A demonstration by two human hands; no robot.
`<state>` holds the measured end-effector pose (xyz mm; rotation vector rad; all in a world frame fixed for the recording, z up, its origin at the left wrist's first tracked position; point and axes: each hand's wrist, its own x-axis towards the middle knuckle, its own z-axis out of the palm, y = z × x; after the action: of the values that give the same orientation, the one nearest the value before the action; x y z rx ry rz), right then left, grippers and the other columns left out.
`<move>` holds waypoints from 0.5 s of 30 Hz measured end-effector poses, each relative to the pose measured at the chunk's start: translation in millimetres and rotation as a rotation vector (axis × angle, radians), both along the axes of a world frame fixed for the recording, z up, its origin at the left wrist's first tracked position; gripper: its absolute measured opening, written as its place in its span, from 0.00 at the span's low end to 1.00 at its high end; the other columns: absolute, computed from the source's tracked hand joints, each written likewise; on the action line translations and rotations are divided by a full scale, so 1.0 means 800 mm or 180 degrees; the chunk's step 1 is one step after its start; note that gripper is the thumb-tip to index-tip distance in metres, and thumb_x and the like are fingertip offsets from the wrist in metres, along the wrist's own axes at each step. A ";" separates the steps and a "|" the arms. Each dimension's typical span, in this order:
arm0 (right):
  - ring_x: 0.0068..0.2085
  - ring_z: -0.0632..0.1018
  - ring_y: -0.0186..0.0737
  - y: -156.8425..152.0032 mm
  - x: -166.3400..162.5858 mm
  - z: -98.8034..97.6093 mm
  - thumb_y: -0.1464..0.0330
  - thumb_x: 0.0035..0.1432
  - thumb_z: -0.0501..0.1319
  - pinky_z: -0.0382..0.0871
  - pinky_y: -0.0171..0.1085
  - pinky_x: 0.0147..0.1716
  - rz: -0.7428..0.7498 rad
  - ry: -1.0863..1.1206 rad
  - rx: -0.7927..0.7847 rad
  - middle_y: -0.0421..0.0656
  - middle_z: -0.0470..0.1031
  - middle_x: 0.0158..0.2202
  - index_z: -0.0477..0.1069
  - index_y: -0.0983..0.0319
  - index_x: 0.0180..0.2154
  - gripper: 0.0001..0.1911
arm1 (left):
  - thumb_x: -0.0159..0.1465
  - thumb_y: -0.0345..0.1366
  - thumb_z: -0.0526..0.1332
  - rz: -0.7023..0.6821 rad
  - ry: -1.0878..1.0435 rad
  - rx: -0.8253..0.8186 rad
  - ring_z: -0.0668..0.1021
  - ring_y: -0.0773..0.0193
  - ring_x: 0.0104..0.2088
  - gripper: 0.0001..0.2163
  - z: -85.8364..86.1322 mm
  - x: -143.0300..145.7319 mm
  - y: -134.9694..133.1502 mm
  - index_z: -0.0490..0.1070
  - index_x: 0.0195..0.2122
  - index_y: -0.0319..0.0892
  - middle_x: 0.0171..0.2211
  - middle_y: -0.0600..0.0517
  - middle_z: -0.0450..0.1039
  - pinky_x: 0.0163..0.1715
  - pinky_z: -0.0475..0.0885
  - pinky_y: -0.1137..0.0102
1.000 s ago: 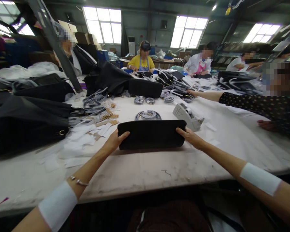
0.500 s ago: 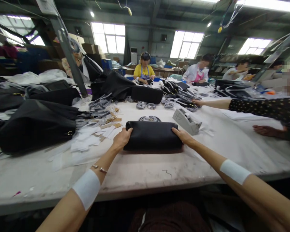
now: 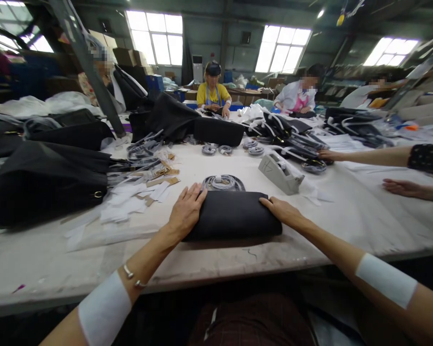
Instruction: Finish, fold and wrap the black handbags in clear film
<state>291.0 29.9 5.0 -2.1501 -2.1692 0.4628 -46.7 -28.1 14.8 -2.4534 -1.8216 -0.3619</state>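
Note:
A flat black pouch [image 3: 234,215] lies on the white table [image 3: 209,259] right in front of me. My left hand [image 3: 185,209] presses flat on its left end, fingers spread toward the far edge. My right hand [image 3: 283,211] rests on its right end, fingers laid over the top. Just behind the pouch sits a coiled grey strap [image 3: 222,182].
A grey tape dispenser [image 3: 280,174] stands right of the pouch. Large black bags [image 3: 46,180] and paper scraps [image 3: 130,202] fill the left side. A co-worker's hands [image 3: 400,187] reach in from the right. More bags, straps and seated people are across the table.
The pouch went from standing upright between my hands to lying flat, closer to me. My hands shifted from gripping its ends to pressing on top.

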 end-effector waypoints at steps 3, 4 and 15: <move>0.53 0.74 0.55 -0.005 -0.008 0.001 0.53 0.64 0.51 0.64 0.53 0.52 0.0401 -0.0331 0.1172 0.55 0.74 0.52 0.69 0.61 0.54 0.25 | 0.70 0.41 0.44 -0.0122 0.0001 -0.0416 0.59 0.55 0.66 0.22 -0.008 0.007 0.004 0.62 0.61 0.37 0.64 0.41 0.59 0.65 0.48 0.55; 0.57 0.71 0.55 -0.007 -0.015 0.001 0.56 0.65 0.52 0.60 0.54 0.56 0.0666 -0.0375 0.1473 0.55 0.71 0.57 0.67 0.60 0.56 0.23 | 0.70 0.47 0.46 -0.0060 -0.0030 -0.0468 0.58 0.52 0.66 0.26 -0.009 0.010 0.004 0.62 0.61 0.36 0.64 0.39 0.58 0.65 0.48 0.53; 0.66 0.56 0.61 -0.043 -0.145 0.020 0.42 0.60 0.48 0.50 0.59 0.61 0.2304 0.0005 0.0680 0.50 0.55 0.67 0.56 0.53 0.65 0.38 | 0.65 0.60 0.43 0.0348 -0.0218 -0.0740 0.55 0.48 0.67 0.35 -0.019 0.012 0.006 0.59 0.63 0.38 0.66 0.39 0.55 0.63 0.51 0.51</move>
<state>175.1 -4.8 20.8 -1.2098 -2.7929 0.2315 -36.8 -23.3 -0.6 -2.4987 -2.1267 -0.2422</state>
